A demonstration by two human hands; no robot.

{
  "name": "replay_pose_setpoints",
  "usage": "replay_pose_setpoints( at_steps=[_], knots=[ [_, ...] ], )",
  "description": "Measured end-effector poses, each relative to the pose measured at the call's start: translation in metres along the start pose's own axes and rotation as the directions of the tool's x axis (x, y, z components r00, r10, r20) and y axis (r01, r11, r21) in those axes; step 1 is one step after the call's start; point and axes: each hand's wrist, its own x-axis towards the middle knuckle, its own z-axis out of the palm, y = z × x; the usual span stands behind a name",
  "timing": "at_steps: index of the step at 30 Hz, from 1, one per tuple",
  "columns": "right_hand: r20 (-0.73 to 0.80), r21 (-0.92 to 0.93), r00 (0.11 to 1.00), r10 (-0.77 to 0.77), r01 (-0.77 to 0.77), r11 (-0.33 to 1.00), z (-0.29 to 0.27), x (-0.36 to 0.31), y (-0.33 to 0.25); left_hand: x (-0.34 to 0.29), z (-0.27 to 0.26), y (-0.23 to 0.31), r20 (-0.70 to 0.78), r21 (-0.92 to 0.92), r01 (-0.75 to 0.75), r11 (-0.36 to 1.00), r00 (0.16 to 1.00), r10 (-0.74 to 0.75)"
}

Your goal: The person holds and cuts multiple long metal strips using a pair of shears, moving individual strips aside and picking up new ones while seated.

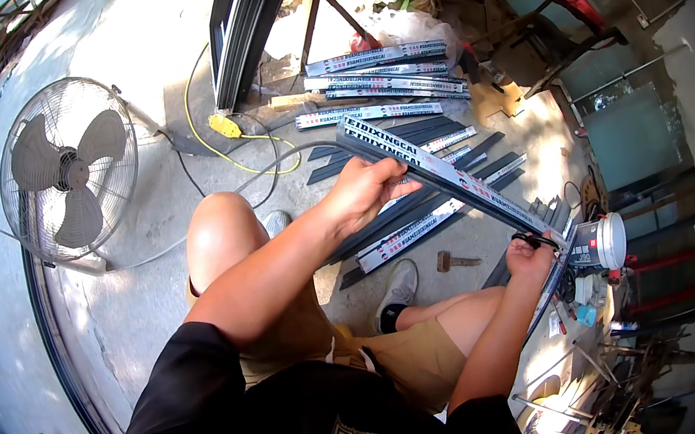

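Note:
A long dark metal profile, covered with printed white and blue film, slants in front of me from upper left to lower right. My left hand is closed around it near its upper end, thumb on top. At the lower end, my right hand is closed on what look like black-handled scissors, close against the profile. Their blades are hard to make out. Beneath, several similar dark profiles lie on the floor, some with the same printed film.
More film-wrapped profiles lie farther off. A large floor fan stands at left, near a yellow cord connector. A hammer lies by my shoe. On the right are a white bucket and a heap of scraps.

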Motion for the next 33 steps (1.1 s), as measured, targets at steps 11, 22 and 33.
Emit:
replay_pose_setpoints(
  at_steps=[11,22,33],
  knots=[
    [-0.024,-0.071,0.994,-0.104,0.102,0.992,0.023,-0.065,0.054,0.005,-0.008,-0.022,-0.141,0.270,0.000,0.963,0.989,0.040],
    [0.605,-0.769,0.357,0.712,0.028,0.639,0.050,-0.246,0.121,0.005,-0.048,-0.052,-0.092,0.644,-0.046,0.764,0.986,0.137],
    [0.423,-0.841,0.247,0.872,-0.250,0.479,0.063,-0.281,0.149,-0.011,-0.033,-0.051,0.105,0.876,-0.188,0.445,0.973,0.205]
  ],
)
